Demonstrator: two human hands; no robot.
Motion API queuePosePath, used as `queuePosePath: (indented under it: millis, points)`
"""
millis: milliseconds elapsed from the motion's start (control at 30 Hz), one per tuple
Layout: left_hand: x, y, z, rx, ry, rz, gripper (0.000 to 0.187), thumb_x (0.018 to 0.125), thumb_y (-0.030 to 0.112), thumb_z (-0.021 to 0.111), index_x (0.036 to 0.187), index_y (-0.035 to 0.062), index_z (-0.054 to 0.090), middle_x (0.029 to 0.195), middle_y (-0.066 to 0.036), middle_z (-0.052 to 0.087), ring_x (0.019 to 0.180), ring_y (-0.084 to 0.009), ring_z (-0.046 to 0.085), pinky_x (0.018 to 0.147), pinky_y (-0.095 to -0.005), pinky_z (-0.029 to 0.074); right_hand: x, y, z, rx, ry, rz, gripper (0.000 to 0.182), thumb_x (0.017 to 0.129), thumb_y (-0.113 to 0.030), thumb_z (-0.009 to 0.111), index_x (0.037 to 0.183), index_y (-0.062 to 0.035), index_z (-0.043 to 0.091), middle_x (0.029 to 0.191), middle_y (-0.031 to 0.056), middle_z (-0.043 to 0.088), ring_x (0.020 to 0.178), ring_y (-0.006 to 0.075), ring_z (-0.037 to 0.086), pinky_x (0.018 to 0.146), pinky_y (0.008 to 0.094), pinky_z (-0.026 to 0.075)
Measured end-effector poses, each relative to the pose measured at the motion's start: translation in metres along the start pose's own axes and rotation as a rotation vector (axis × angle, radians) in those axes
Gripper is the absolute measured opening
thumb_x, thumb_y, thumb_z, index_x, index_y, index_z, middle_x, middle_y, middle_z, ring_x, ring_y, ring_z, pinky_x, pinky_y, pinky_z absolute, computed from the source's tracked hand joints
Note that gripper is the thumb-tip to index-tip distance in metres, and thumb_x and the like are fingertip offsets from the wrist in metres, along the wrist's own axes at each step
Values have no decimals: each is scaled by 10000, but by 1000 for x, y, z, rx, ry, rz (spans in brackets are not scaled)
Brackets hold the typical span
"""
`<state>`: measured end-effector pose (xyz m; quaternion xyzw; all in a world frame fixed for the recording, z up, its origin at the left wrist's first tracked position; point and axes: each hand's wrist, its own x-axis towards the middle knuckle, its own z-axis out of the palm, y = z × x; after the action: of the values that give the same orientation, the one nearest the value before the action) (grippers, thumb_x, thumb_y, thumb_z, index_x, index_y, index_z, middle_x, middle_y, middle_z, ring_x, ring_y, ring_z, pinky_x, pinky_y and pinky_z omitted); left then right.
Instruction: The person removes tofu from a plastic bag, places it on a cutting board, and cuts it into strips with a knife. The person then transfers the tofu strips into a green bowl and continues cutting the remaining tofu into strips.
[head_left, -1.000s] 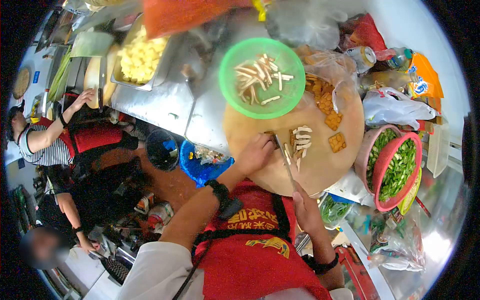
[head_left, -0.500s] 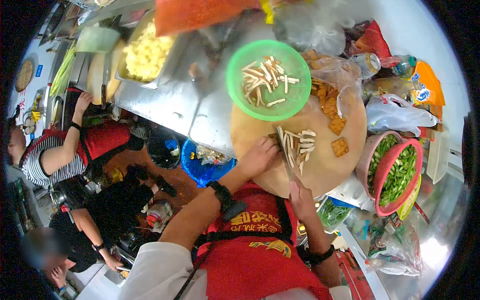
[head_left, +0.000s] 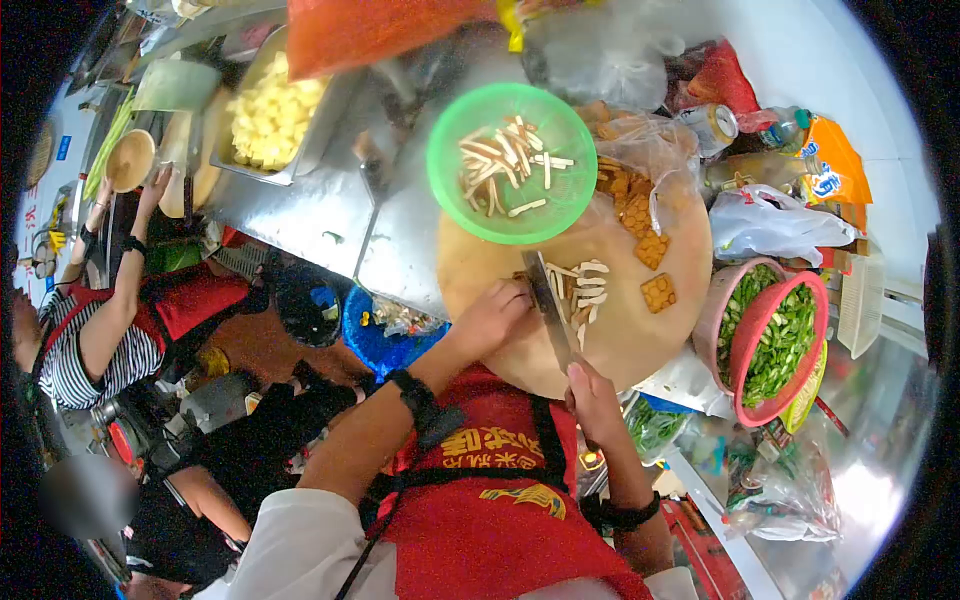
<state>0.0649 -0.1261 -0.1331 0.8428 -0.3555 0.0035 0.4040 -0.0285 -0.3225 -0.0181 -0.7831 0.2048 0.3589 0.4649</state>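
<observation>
My right hand [head_left: 592, 402] is closed round the handle of a kitchen knife [head_left: 551, 318], its blade standing on the round wooden chopping board [head_left: 620, 350]. Left of the blade, my left hand [head_left: 497, 312] has its fingers curled down on a piece of dried tofu, mostly hidden under the fingertips. Cut tofu strips [head_left: 588, 292], pale with brown edges, lie just right of the blade. One brown tofu slab [head_left: 658, 292] rests farther right, and several more slabs [head_left: 632, 215] spill from a clear plastic bag. A green plastic basket [head_left: 440, 185] with more strips sits at the board's far edge.
Pink and red baskets [head_left: 745, 395] of cut green vegetables stand right of the board. Plastic bags [head_left: 780, 225] and a can [head_left: 715, 125] lie behind them. A metal tray [head_left: 290, 178] of pale cubes is at far left. Two other people stand left; a blue-lined bin [head_left: 365, 345] is below.
The view has shifted slightly. The knife blade is tilted more, close against my left fingers. At left, a co-worker now holds a round, light brown bowl-like thing.
</observation>
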Motion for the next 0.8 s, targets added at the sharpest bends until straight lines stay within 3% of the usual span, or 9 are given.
queuePosePath:
  millis: [67,133,167,233,367,433,567,633,800]
  points:
    - [-1,0,-2,-60,45,-49,237,727,55,567,960,13,570,966,-143,547,939,-325,527,849,-391,451,-10,10,-3,7,-27,45,501,981,-387,351,1374,-88,430,795,289,614,797,395,640,777,456,478]
    - [-1,4,-9,-119,17,-218,229,717,55,573,943,20,575,935,-149,556,886,-339,539,795,-407,451,-20,21,2,-43,102,-209,484,991,-363,359,1320,-28,475,580,29,477,519,135,468,532,310,416]
    - [-2,4,-6,-124,17,-221,229,717,55,573,943,20,575,935,-149,556,886,-339,539,795,-407,451,-22,23,2,-45,102,-204,484,991,-363,359,1320,-28,475,580,29,477,519,135,468,532,310,416]
    - [0,1,-3,-29,72,-190,207,708,57,582,911,20,569,902,-146,562,844,-346,539,755,-419,442,-29,8,0,-60,-1,-114,559,980,-474,329,1374,-91,429,1143,296,585,1145,441,524,1031,428,366]
    - [3,6,0,-34,136,-250,207,697,58,591,897,22,560,920,-148,555,847,-347,530,752,-434,434,-26,11,10,-101,-23,2,567,983,-482,309,1381,-93,418,1132,310,582,1126,464,525,1003,453,389]
    - [2,6,0,12,25,-285,205,859,169,491,950,0,563,948,-179,531,917,-369,493,842,-436,399,-28,12,14,-161,60,-107,529,986,-440,325,1386,-105,409,1085,329,587,1071,478,546,947,485,421]
    - [-2,2,1,78,8,-207,195,818,173,529,926,11,551,909,-173,520,879,-370,498,792,-456,403,-6,12,23,-205,95,-165,505,981,-404,365,1392,-114,399,1031,332,597,1008,483,567,886,506,446]
    - [-3,2,0,161,10,-149,234,706,73,618,925,38,544,954,-145,529,870,-337,512,771,-436,419,11,-7,18,-66,-15,59,492,974,-379,392,1400,-133,394,999,319,610,966,476,584,872,524,446]
    - [-3,3,4,146,85,-127,235,711,89,624,923,34,537,952,-148,522,878,-334,509,775,-427,417,-13,11,4,-84,-49,6,494,974,-364,386,1415,-141,372,972,325,610,938,454,607,843,515,455]
